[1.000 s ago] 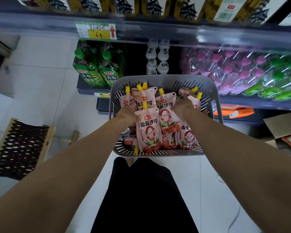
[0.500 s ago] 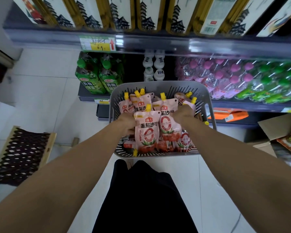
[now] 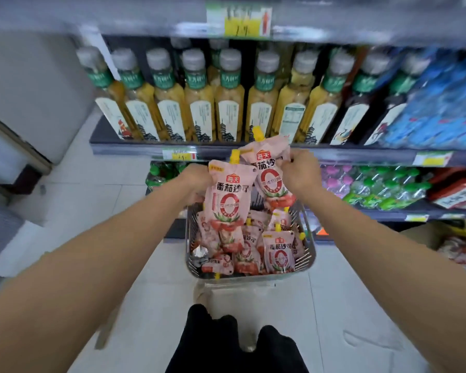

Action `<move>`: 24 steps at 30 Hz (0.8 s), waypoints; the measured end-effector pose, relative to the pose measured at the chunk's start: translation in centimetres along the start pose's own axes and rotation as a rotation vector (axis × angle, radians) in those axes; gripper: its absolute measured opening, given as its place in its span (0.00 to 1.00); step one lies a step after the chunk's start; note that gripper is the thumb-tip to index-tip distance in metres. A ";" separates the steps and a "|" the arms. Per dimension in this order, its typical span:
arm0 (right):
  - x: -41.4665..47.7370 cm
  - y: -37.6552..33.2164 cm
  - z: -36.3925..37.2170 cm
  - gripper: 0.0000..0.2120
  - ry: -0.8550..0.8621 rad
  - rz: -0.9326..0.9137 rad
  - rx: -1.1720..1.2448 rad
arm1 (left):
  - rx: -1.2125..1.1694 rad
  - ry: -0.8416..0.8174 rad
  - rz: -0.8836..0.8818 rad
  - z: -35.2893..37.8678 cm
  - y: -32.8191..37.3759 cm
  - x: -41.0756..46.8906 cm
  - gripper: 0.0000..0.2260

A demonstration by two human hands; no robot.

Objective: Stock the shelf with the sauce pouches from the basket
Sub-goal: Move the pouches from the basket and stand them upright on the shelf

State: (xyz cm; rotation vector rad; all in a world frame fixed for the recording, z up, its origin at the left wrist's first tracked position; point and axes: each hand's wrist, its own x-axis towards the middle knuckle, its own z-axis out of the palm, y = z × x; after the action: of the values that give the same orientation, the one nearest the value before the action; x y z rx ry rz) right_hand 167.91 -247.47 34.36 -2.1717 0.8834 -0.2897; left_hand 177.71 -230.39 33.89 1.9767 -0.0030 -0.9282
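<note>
A grey slotted basket (image 3: 308, 254) stands on the floor in front of the shelving, holding several pink sauce pouches (image 3: 277, 253) with yellow caps. My left hand (image 3: 197, 181) grips one pink pouch (image 3: 228, 197) by its upper left edge, lifted above the basket. My right hand (image 3: 300, 172) grips a second pouch (image 3: 268, 173) at its upper right, a little higher and behind the first. Both pouches hang upright, caps up, in front of the shelf edge (image 3: 361, 154).
A row of yellow-green drink bottles (image 3: 229, 103) fills the shelf behind the pouches, with dark bottles (image 3: 361, 103) and blue packs (image 3: 439, 103) to the right. Pink and green capped bottles (image 3: 374, 184) sit on the lower shelf. White tiled floor lies to the left.
Both hands have risen out of the basket, each lifting a pouch up to shelf level. My view has tilted upward, showing the bottle shelf.
</note>
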 end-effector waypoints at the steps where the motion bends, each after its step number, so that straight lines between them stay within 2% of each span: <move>1: -0.2 -1.3 -1.2 0.10 0.025 -0.029 0.014 | -0.010 0.011 0.033 -0.7 1.5 -1.0 0.08; 5: -1.2 -6.0 -5.7 0.08 0.130 -0.118 0.066 | -0.010 0.038 0.175 -3.0 6.3 -4.7 0.09; 8: -1.7 -9.3 -8.7 0.07 0.181 -0.177 0.157 | -0.018 0.078 0.280 -5.0 9.3 -7.0 0.05; 14: -1.1 -15.3 -13.5 0.10 0.296 -0.240 0.271 | -0.190 0.099 0.452 -8.9 15.3 -11.4 0.10; 24: 1.0 -24.7 -18.1 0.09 0.424 -0.358 0.412 | -0.391 0.244 0.717 -15.0 25.3 -15.3 0.06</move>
State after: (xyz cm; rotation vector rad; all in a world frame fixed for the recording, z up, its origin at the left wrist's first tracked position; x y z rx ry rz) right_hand 172.73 -246.78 64.60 -1.8913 0.5783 -1.0444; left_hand 184.62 -228.56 66.26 1.5313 -0.3428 -0.1965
